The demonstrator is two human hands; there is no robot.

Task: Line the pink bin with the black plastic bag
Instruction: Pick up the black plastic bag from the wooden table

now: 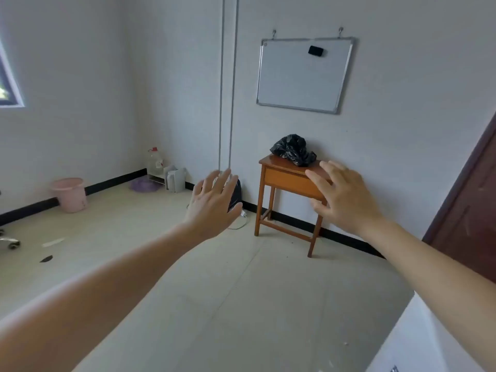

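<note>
The pink bin (69,194) stands on the floor against the left wall, upright and with nothing in it that I can see. The black plastic bag (293,150) lies crumpled on top of a small wooden table (281,178) against the far wall. My left hand (213,204) is stretched out in front of me, fingers spread, holding nothing. My right hand (343,196) is also raised with fingers apart, in front of the table's right side and below the bag, well short of both.
A whiteboard (304,75) hangs above the table. A water jug (155,159), white holders (174,178) and a purple basin (145,185) sit in the far corner. A dark door (472,210) is at right, a chair wheel (10,241) at left.
</note>
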